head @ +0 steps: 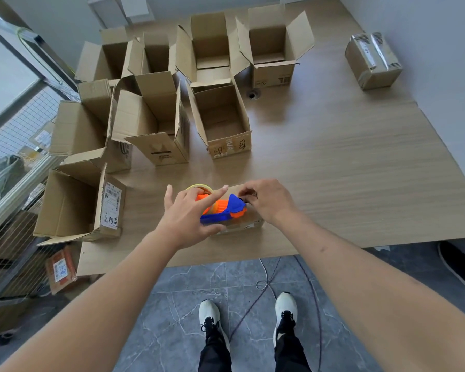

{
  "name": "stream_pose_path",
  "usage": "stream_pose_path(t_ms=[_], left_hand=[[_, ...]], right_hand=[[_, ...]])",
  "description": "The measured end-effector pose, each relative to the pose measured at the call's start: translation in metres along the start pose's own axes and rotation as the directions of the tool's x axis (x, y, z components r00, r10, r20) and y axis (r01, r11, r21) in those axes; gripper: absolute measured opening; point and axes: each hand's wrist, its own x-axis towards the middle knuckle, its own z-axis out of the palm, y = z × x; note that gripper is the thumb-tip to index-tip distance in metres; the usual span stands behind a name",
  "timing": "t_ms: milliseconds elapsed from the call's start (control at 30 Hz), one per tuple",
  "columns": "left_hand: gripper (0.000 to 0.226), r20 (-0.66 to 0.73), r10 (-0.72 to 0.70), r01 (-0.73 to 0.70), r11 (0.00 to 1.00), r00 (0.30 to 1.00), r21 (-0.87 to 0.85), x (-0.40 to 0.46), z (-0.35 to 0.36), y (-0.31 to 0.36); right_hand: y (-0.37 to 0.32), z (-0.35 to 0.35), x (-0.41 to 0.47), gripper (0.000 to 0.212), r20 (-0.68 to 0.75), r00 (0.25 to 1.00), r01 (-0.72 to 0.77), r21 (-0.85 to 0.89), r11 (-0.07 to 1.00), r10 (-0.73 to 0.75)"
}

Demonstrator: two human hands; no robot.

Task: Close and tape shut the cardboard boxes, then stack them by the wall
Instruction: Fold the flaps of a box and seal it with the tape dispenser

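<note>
A small cardboard box (pixel 249 223) lies near the wooden table's (pixel 360 170) front edge, its top mostly hidden by my hands. Over it my left hand (pixel 189 214) holds a blue and orange tape dispenser (pixel 226 208), fingers spread across the roll and thumb under the blue handle. At the dispenser's blue nose my right hand (pixel 269 201) has curled fingertips pinching at the tape end; the clear tape itself is hard to see. Several open boxes (pixel 220 122) stand with flaps up across the table's left and back. One taped box (pixel 372 60) sits at the far right by the wall.
An open box with a shipping label (pixel 78 208) stands at the table's front left corner. A wire cage with parcels (pixel 14 237) is left of the table. A cable hole (pixel 253 94) is in the tabletop. My feet (pixel 249 320) and a cord are on the grey floor.
</note>
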Motion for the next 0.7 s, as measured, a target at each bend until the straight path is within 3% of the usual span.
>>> stream_pose_path(t_ms=[133, 233, 500, 700], left_hand=[[0.053, -0.117, 0.027, -0.016, 0.995, 0.993, 0.094, -0.004, 0.013, 0.005], [0.047, -0.140, 0.053, -0.028, 0.985, 0.989, 0.172, -0.004, 0.015, -0.007], [0.071, -0.141, 0.019, 0.007, 0.984, 0.990, 0.180, -0.010, 0.009, -0.017], [0.074, -0.066, 0.027, -0.018, 0.990, 0.997, 0.137, -0.003, 0.007, -0.008]], right_hand=[[-0.002, 0.004, -0.001, 0.006, -0.009, 0.998, -0.065, -0.011, 0.998, 0.065], [-0.008, 0.005, -0.003, 0.008, -0.038, 0.996, -0.082, 0.001, 0.997, 0.082], [0.017, -0.019, -0.007, 0.016, -0.062, 0.986, -0.150, 0.104, 0.983, 0.157], [0.040, -0.034, -0.020, 0.017, 0.025, 0.981, -0.192, 0.195, 0.962, 0.190]])
